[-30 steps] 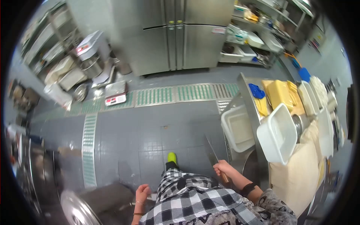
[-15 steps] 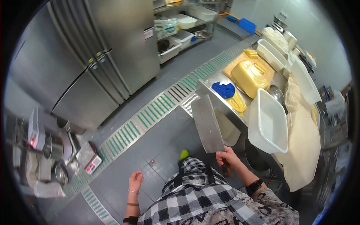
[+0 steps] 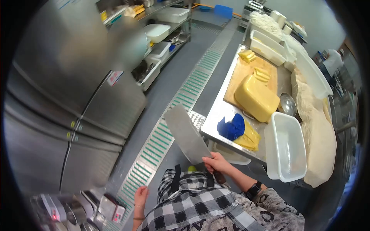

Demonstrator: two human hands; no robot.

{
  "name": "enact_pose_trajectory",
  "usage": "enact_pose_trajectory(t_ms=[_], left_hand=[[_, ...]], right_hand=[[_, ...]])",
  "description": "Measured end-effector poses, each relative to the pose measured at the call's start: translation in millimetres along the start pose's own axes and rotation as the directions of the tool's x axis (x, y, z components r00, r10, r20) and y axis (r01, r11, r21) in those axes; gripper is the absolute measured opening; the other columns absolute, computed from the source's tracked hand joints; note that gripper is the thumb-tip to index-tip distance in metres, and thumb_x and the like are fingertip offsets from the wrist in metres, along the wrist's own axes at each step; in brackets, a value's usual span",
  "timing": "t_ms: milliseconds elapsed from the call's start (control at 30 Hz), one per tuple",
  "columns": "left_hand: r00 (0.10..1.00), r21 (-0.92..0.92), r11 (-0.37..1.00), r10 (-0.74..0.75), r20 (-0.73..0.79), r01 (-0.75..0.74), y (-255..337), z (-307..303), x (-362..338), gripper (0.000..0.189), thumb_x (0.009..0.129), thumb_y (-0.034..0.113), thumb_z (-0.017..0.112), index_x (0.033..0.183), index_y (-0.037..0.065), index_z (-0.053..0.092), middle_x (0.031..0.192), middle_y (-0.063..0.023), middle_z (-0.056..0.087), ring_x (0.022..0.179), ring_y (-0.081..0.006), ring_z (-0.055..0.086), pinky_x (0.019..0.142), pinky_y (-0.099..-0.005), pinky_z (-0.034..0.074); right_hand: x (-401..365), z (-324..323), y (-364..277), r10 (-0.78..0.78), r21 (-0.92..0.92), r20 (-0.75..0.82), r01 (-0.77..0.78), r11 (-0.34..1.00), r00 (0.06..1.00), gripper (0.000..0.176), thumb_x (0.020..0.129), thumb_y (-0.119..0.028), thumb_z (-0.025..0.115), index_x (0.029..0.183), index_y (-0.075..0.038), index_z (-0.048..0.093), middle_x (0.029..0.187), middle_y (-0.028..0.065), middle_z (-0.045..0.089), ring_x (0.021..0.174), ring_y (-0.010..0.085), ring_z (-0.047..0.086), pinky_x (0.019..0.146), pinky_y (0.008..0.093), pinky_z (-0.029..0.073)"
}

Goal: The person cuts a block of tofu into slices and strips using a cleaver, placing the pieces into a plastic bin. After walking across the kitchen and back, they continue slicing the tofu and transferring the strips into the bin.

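Observation:
My right hand (image 3: 216, 163) grips the dark wooden handle of a cleaver (image 3: 187, 133). Its wide steel blade points forward and left, over the floor beside the steel table (image 3: 216, 115). My left hand (image 3: 141, 195) hangs low on the other side of my body, its fingers loosely curled, and I see nothing in it. On the near table corner, close to the blade, lie a blue crumpled piece (image 3: 232, 127) and a yellow wrapper (image 3: 248, 138). Behind them a large yellow block of butter (image 3: 257, 98) rests on a wooden board (image 3: 235, 82) with cut yellow slices (image 3: 262, 74).
A white plastic tub (image 3: 286, 148) stands at the table's near edge, beside a metal bowl (image 3: 287, 104) and cloth-covered goods (image 3: 318, 134). Steel fridges (image 3: 96, 154) line the left. A drain grate (image 3: 181, 94) crosses the floor. A scale (image 3: 111, 208) sits at lower left.
My view has swung and the table with the butter is closer. The cleaver stays in my right hand, its blade now further left in view. The fridges loom larger on the left.

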State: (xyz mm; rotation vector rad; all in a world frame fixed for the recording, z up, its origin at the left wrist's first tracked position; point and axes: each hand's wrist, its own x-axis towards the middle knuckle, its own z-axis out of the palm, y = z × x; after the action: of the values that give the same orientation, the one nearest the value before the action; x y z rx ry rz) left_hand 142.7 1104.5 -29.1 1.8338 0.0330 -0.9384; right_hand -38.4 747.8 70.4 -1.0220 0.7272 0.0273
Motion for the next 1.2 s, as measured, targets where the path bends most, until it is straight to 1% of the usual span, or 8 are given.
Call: enact_pose_trajectory(t_ms=[200,367,533,667,767,867,1067,1200], left_hand=[[0.984,0.137,0.987,-0.099,0.147,0.079,59.3,-18.3,126.7,0.021,0.077,0.010,0.057,0.097,0.004,0.054,0.078,-0.0031,0.057,0.065,-0.0108,0.055,0.054,-0.0222,0.046],[0.951,0.285,0.952,0.020,0.308,-0.112,132.2,-21.5,278.8,0.021,0.078,0.011,0.056,0.098,0.004,0.054,0.075,-0.0025,0.056,0.065,-0.0102,0.055,0.054,-0.0224,0.045],[0.782,0.369,0.818,0.148,0.606,-0.441,264.3,71.1,365.7,0.018,0.078,0.011,0.057,0.093,0.002,0.056,0.076,-0.0020,0.057,0.066,-0.0083,0.053,0.059,-0.0217,0.044],[0.518,0.226,0.724,0.208,0.830,-0.652,351.2,181.5,410.5,0.020,0.078,0.012,0.057,0.095,0.002,0.057,0.081,-0.0034,0.059,0.071,-0.0093,0.054,0.066,-0.0227,0.045],[0.376,0.180,0.622,0.198,0.905,-0.762,393.5,254.1,423.6,0.022,0.078,0.013,0.058,0.097,0.002,0.057,0.083,-0.0031,0.059,0.073,-0.0095,0.054,0.067,-0.0227,0.045],[0.297,0.156,0.630,0.125,0.946,-0.761,426.7,312.9,426.4,0.023,0.077,0.013,0.058,0.098,0.003,0.057,0.083,-0.0033,0.058,0.073,-0.0099,0.054,0.068,-0.0229,0.045],[0.128,0.120,0.461,-0.014,0.992,-0.879,476.0,396.7,448.8,0.033,0.074,0.018,0.063,0.103,0.004,0.054,0.093,-0.0098,0.055,0.077,-0.0173,0.056,0.070,-0.0284,0.046],[0.023,0.001,0.343,0.062,0.998,-0.940,511.3,466.7,465.9,0.050,0.068,0.023,0.069,0.109,0.004,0.049,0.100,-0.0126,0.053,0.090,-0.0247,0.052,0.079,-0.0328,0.043]], right_hand=[[74.4,-7.3,-24.6,-0.052,0.056,-0.113,0.059,0.997,0.992,0.015,0.086,-0.017,0.049,0.078,-0.007,0.043,0.054,-0.0007,0.040,0.041,0.0080,0.039,0.039,0.0246,0.036],[113.3,13.6,-57.5,-0.041,0.194,-0.300,0.103,0.976,0.953,0.013,0.086,-0.016,0.049,0.079,-0.008,0.043,0.055,-0.0011,0.040,0.043,0.0079,0.039,0.041,0.0237,0.035],[123.7,23.4,-72.1,-0.013,0.318,-0.492,0.193,0.928,0.871,0.012,0.086,-0.016,0.049,0.079,-0.008,0.042,0.056,-0.0012,0.040,0.044,0.0080,0.039,0.042,0.0233,0.034],[133.5,15.5,-87.8,0.024,0.367,-0.630,0.270,0.890,0.776,0.015,0.085,-0.015,0.049,0.075,-0.009,0.040,0.055,-0.0010,0.040,0.043,0.0083,0.039,0.042,0.0235,0.035],[146.6,2.4,-100.8,0.022,0.372,-0.723,0.362,0.855,0.690,0.015,0.085,-0.014,0.049,0.074,-0.009,0.040,0.054,-0.0013,0.040,0.042,0.0084,0.040,0.041,0.0245,0.036],[169.5,-26.2,-118.0,0.026,0.405,-0.755,0.435,0.804,0.655,0.015,0.085,-0.015,0.049,0.074,-0.010,0.040,0.054,-0.0014,0.040,0.042,0.0084,0.040,0.040,0.0247,0.037],[204.6,-76.7,-159.8,0.071,0.418,-0.820,0.510,0.752,0.568,0.013,0.084,-0.015,0.049,0.076,-0.010,0.041,0.053,-0.0008,0.041,0.040,0.0092,0.040,0.039,0.0253,0.037],[221.7,-107.8,-184.6,0.092,0.379,-0.874,0.552,0.742,0.477,0.012,0.083,-0.013,0.049,0.075,-0.009,0.041,0.053,-0.0007,0.042,0.039,0.0090,0.040,0.037,0.0252,0.038]])
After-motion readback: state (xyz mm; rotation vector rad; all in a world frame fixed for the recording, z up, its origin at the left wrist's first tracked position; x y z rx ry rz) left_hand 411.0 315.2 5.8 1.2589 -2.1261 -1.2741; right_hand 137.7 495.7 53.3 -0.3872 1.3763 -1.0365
